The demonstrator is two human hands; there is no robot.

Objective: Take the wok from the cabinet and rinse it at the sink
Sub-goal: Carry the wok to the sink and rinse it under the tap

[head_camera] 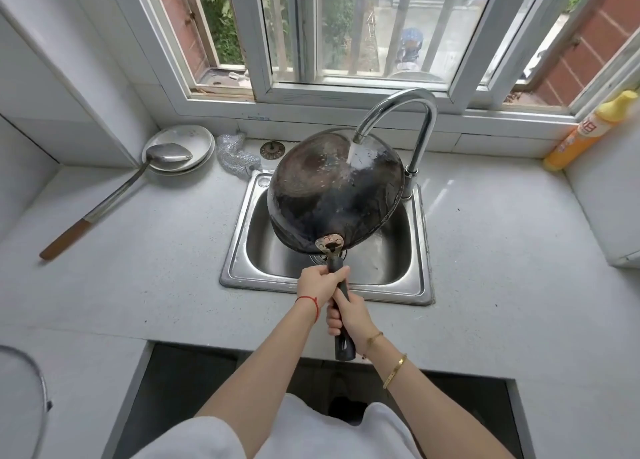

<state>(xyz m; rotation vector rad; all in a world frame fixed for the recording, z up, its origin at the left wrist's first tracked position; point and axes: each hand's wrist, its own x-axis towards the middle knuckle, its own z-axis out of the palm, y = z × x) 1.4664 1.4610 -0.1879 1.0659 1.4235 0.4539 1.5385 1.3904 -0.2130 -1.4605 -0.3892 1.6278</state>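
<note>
While water runs from the faucet (pixel 398 112) onto its blackened underside, the wok (pixel 334 188) is held upside down over the steel sink (pixel 242 251).

Both hands grip the wok's long black handle (pixel 343 323): the left hand (pixel 320 282) wraps its fingers round the part nearer the pan, the right hand (pixel 348 315) curls round it nearer the person. The stream strikes the far right part of the domed bottom. On the countertop (pixel 156 268) to the far left a metal spatula (pixel 114 192) rests its blade on stacked plates (pixel 178 149), a steel scrubber (pixel 235 155) lies beside them, and a yellow dish-soap bottle (pixel 588 133) leans at the far right.
</note>
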